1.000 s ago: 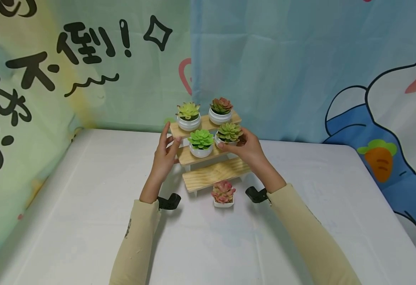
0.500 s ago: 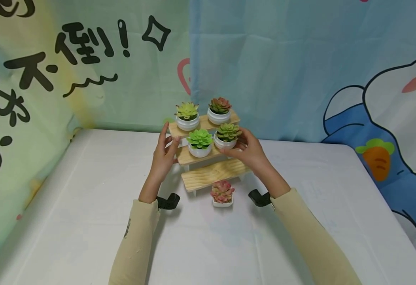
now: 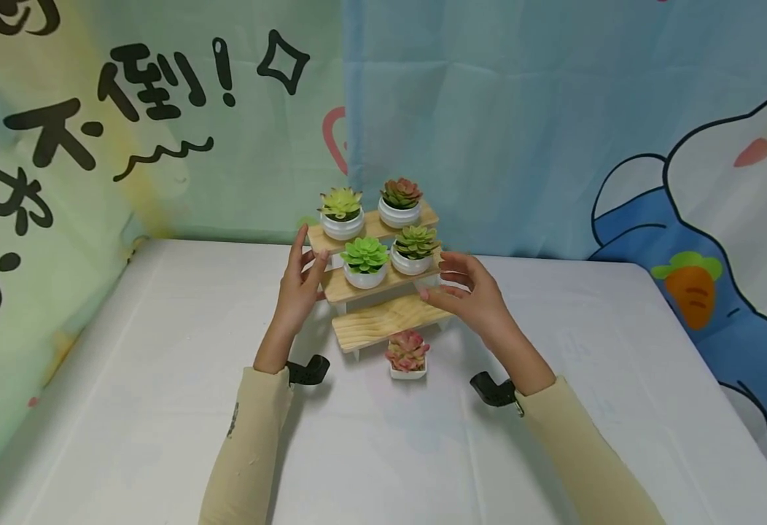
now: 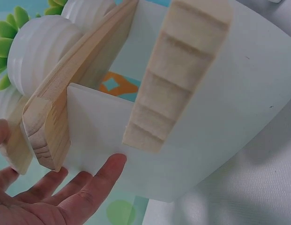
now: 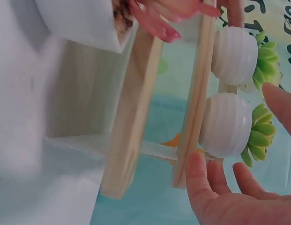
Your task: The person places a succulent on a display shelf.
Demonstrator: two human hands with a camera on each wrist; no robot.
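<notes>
A three-tier wooden stand stands at the back of the white table. Its top shelf carries a yellow-green succulent and a reddish one. On the middle shelf sit a bright green succulent and a dull green succulent; the bottom shelf is bare. My left hand touches the stand's left end with straight fingers. My right hand hovers just right of the middle shelf, fingers relaxed and holding nothing, a little off the white pot. A pink succulent in a square pot stands in front.
Printed cloth backdrops hang close behind the stand and along the left side. The white table reaches out to both sides and toward me. The wrist cameras sit near the table surface.
My right hand has let go of the dull green succulent's pot on the middle shelf and drawn back to the right and toward me. The left hand stays on the stand.
</notes>
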